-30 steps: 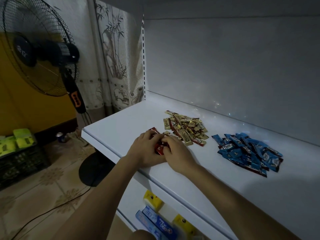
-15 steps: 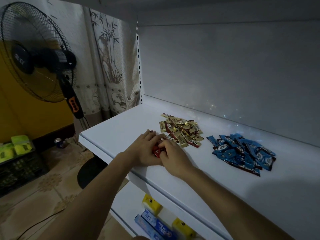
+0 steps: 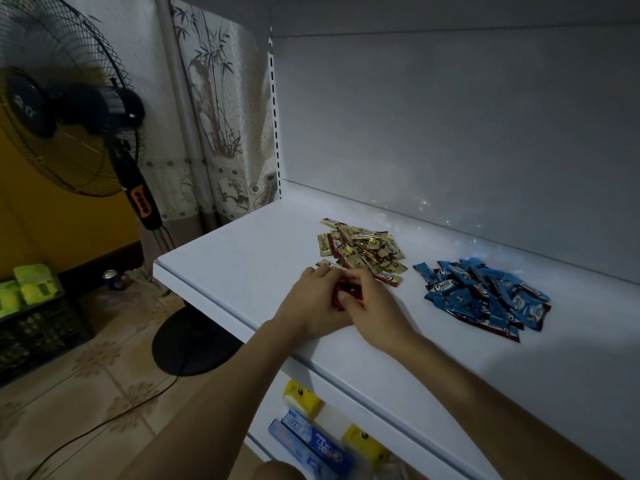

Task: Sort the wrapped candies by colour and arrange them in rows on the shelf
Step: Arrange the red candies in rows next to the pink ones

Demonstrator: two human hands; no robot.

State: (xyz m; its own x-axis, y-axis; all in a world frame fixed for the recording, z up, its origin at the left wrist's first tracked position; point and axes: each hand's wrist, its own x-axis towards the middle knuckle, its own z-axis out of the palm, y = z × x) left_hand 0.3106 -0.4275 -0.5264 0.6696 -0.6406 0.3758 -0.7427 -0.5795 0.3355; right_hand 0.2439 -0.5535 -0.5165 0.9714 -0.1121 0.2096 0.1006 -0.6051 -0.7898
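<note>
On the white shelf (image 3: 242,258) my left hand (image 3: 311,303) and my right hand (image 3: 374,306) meet around a small bunch of red wrapped candies (image 3: 341,293), fingers curled over them, so most of the bunch is hidden. Just behind the hands lies a loose heap of gold candies (image 3: 362,251) with a few red ones mixed in. To the right sits a heap of blue candies (image 3: 485,296), apart from both hands.
A standing fan (image 3: 69,109) rises left of the shelf, its round base (image 3: 194,341) on the tiled floor. A black crate with green packs (image 3: 27,306) stands at the far left. Boxes (image 3: 311,434) lie on the lower shelf below.
Both hands stay together on the red candies, with only small finger shifts. The camera has drifted slightly.
</note>
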